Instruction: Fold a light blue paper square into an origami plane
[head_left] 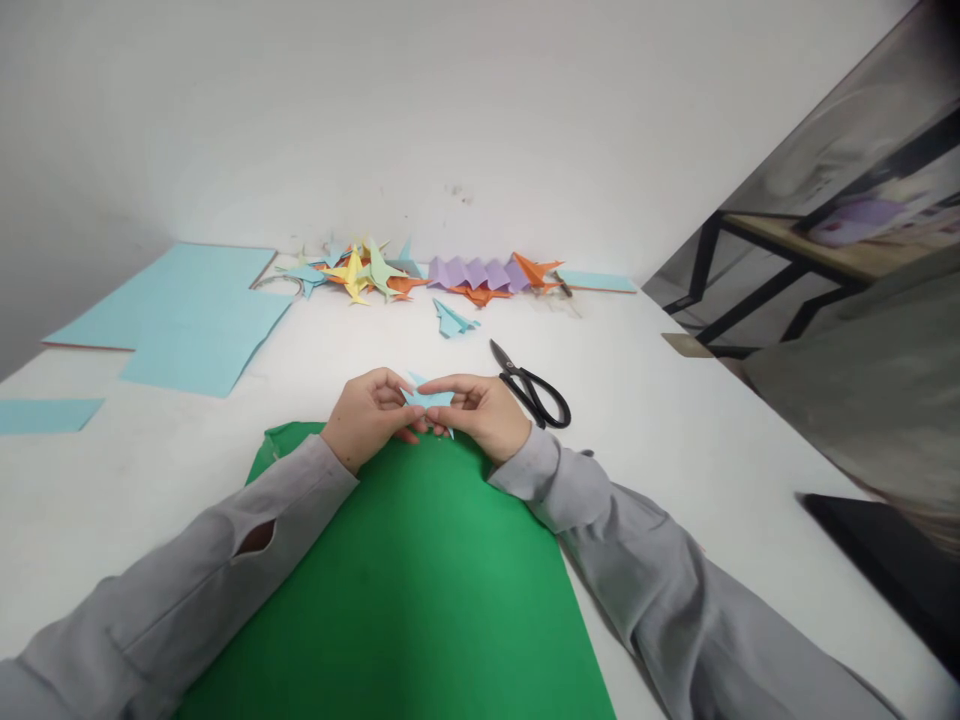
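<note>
Between my two hands is a small folded piece of light blue paper [433, 398] with pointed corners. My left hand [369, 412] pinches its left side, thumb toward the middle. My right hand [484, 410] grips the right side, with the index finger laid along the top edge and the thumb below. Both hands are closed on the paper, above the far edge of a green sheet [420, 580]. The fingers cover parts of the folds. Black-handled scissors [534, 388] lie just beyond my right hand, blades pointing away.
Large light blue sheets [202, 320] lie at the left, with a blue strip [49, 416] nearer. Along the wall sit several folded paper figures [364, 272], a pleated purple paper [476, 274] and a blue folded figure [453, 319]. A black flat object [885, 570] is at the right edge.
</note>
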